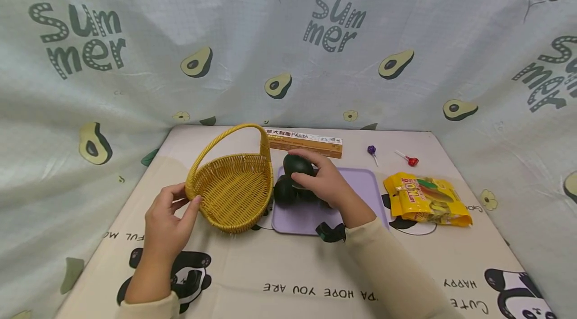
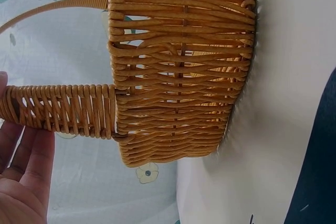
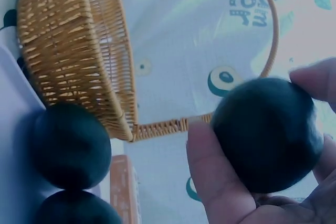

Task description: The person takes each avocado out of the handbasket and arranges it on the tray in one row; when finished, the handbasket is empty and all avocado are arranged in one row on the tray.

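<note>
A yellow-brown wicker basket with a tall arched handle stands left of centre, its inside bare in the head view. My left hand holds the handle near its lower left end, fingers behind it; the left wrist view shows the woven handle against those fingers. Over the purple tray, my right hand grips a smooth, dark green egg-shaped fruit, like an avocado, between thumb and fingers. More such fruits lie on the tray's left part beneath it, partly hidden by the hand.
Behind the tray lies a long pasta box. To the right are a purple lollipop, a red lollipop and a yellow snack bag. A printed cloth curtain closes off the back and sides of the table.
</note>
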Demonstrator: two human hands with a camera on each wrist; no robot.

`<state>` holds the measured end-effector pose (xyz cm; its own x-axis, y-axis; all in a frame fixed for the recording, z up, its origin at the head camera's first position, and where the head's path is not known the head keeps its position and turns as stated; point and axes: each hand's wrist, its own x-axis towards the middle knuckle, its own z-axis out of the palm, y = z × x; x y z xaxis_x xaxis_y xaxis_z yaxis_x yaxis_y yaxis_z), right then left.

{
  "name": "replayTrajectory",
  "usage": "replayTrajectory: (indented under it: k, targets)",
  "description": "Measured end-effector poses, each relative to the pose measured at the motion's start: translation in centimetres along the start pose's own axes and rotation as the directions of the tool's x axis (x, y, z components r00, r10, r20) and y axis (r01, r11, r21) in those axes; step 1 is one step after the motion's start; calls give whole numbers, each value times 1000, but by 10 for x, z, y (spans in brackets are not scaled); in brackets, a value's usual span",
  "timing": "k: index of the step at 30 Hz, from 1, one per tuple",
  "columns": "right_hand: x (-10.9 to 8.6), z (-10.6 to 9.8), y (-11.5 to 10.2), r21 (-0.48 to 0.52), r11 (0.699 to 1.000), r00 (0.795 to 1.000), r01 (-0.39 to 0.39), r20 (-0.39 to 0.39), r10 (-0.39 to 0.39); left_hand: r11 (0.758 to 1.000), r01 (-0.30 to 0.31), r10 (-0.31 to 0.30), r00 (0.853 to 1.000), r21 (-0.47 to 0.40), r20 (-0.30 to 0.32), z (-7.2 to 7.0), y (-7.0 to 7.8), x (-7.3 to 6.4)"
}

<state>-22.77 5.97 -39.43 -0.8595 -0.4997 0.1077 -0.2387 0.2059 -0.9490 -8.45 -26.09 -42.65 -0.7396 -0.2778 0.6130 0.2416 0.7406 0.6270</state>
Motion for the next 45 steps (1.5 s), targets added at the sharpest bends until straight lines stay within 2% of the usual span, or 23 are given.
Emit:
replayTrajectory:
  k: [5,11,23,31,34,38,45]
  targets:
    - [-10,-9,2,-58,998,999,-35,-41,33,1000,6,-6,1000,8,2,1,-1,0]
    - [-23,-20,4,-68,993,989,-98,-120,90,1000,13,-13,1000,2,-1,1,-1,0]
    - [-45,-46,11,-29,996,973,-86,-219,78,1000,5,-5,1000,14,-8,1,-2,1]
    - [-52,-59,24,-60,985,949,-162,-284,138,1000,2,-2,1000,21,-8,2,-2,1]
    - [-55,-63,32,-41,983,941,-177,-299,157,1000,1,-1,1000,22,-10,2,-2,1]
    - [-59,-69,42,-31,976,919,-217,-344,193,1000,3,-3,1000,22,-10,2,-3,0]
    - [-64,-79,55,-103,945,894,-311,-368,254,1000,-2,2,1000,13,-13,3,-4,1]
